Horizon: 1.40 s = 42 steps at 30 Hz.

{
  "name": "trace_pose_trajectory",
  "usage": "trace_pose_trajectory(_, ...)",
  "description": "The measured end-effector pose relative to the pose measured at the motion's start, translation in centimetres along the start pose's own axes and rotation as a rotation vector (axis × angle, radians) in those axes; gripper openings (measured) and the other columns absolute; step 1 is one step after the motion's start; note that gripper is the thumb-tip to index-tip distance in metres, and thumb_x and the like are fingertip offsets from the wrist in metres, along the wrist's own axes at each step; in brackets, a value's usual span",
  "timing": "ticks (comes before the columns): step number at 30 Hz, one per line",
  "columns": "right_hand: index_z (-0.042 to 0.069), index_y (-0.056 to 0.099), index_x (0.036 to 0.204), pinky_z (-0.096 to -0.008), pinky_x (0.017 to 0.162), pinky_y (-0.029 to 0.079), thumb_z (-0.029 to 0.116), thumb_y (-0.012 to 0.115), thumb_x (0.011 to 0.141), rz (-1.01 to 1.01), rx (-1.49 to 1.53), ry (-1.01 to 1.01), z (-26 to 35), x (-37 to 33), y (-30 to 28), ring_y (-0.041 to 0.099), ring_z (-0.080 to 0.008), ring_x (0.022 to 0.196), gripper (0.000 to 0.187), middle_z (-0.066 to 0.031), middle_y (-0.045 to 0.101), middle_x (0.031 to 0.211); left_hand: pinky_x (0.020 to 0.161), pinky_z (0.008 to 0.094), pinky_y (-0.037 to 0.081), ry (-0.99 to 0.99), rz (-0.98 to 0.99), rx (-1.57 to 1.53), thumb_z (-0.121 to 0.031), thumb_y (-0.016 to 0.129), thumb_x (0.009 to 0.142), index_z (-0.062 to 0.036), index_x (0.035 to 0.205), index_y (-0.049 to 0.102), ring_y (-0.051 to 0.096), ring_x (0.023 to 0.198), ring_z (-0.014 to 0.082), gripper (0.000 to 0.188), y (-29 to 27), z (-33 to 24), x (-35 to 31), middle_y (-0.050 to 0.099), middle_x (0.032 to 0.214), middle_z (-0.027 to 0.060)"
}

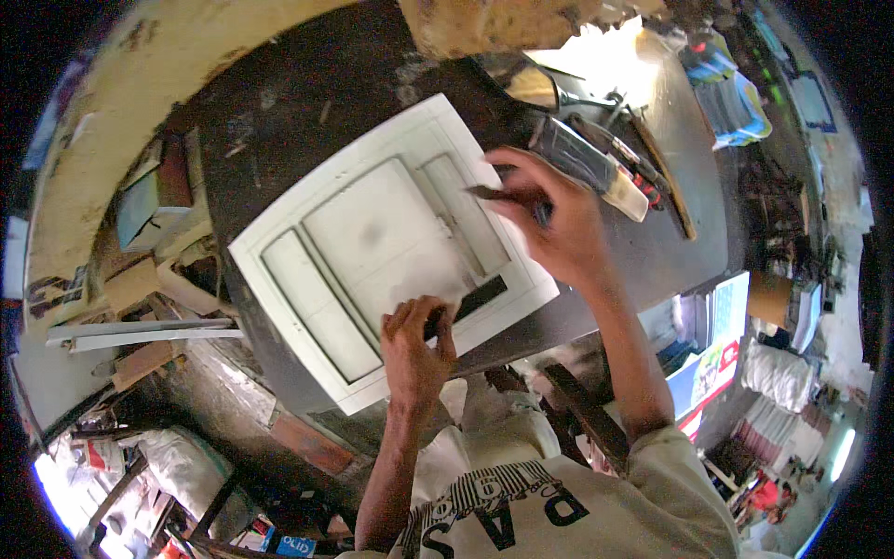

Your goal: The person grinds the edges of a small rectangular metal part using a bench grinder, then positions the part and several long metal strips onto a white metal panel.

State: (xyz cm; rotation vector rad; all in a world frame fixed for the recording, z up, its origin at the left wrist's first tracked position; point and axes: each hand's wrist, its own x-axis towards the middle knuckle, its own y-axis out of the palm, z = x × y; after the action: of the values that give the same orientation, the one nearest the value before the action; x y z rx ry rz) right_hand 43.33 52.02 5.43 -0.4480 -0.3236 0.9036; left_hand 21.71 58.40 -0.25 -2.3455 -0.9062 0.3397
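Observation:
A white rectangular panel (279, 247) with raised frames and grooves lies at a slant on the dark table. Near its front edge runs a narrow black strip or slot (484, 294); which of the two, I cannot tell. My left hand (419, 349) rests at the panel's near edge, fingers bent and thumb drawn in, beside the left end of that black stretch. What its fingertips close on is hidden. Over the panel's right edge, my right hand (559, 214) is closed on a thin dark pointed piece (484, 193), its tip toward the panel. The kind of piece is unclear.
Right of the panel on the table (684, 279) lie a clear-wrapped pack (582, 158), red-and-black handled tools (638, 177) and a wooden stick (666, 177). A bright lamp-like glare (605, 61) sits behind. Cardboard boxes (154, 200) stand left, a white sack (191, 470) below left.

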Motion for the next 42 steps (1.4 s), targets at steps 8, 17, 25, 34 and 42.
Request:
trace_pose_trajectory(8,-0.002,0.070,0.101,-0.0259,0.065,0.051,-0.003,0.070,0.084,-0.213,-0.071,0.206,-4.9,-12.4,-0.2,0.066,-0.0153,0.075,0.017,-0.0129,0.071,0.091,0.070,0.0355,0.039,-0.003,-0.024,0.171,-0.013,0.074,0.083,-0.0074,0.085,0.065,0.061,0.073,0.0232,0.011,2.2,-1.0,1.2,0.066,0.078,0.0061)
trace_pose_trajectory(17,-0.002,0.072,0.097,-0.0288,0.066,0.052,-0.002,0.075,0.079,-0.112,-0.131,0.244,-6.4,-13.4,0.6,0.069,-0.0201,0.073,0.019,-0.0141,0.072,0.088,0.069,0.0334,0.040,-0.112,-0.032,0.195,-0.013,0.076,0.081,-0.0062,0.081,0.066,0.060,0.069,0.0217,0.012,4.1,-1.3,0.9,0.066,0.078,0.0057)
trace_pose_trajectory(25,-0.002,0.072,0.098,-0.0292,0.067,0.052,-0.004,0.074,0.077,-0.091,-0.051,0.272,-6.3,-12.9,0.4,0.070,-0.0207,0.075,0.021,-0.0140,0.072,0.087,0.065,0.0341,0.041,-0.125,-0.083,0.167,-0.010,0.076,0.079,-0.0054,0.080,0.065,0.059,0.068,0.0232,0.012,4.5,-1.3,1.2,0.063,0.075,0.0070)
trace_pose_trajectory(34,0.000,0.073,0.100,-0.0273,0.063,0.050,-0.003,0.074,0.078,-0.121,-0.111,0.331,-4.8,-13.0,1.5,0.068,-0.0179,0.072,0.022,-0.0133,0.071,0.085,0.064,0.0329,0.040,-0.106,-0.057,0.173,-0.009,0.076,0.078,-0.0052,0.079,0.065,0.058,0.065,0.0221,0.012,4.3,-1.4,1.6,0.063,0.074,0.0063)
trace_pose_trajectory(42,0.005,0.072,0.111,-0.0280,0.056,0.048,-0.008,0.071,0.077,-0.210,-0.106,0.239,-4.1,-12.0,4.8,0.064,-0.0179,0.062,0.037,-0.0127,0.067,0.076,0.065,0.0328,0.041,-0.087,-0.072,0.159,-0.007,0.076,0.077,-0.0060,0.079,0.065,0.059,0.066,0.0222,0.012,4.4,-1.1,1.5,0.064,0.075,0.0060)
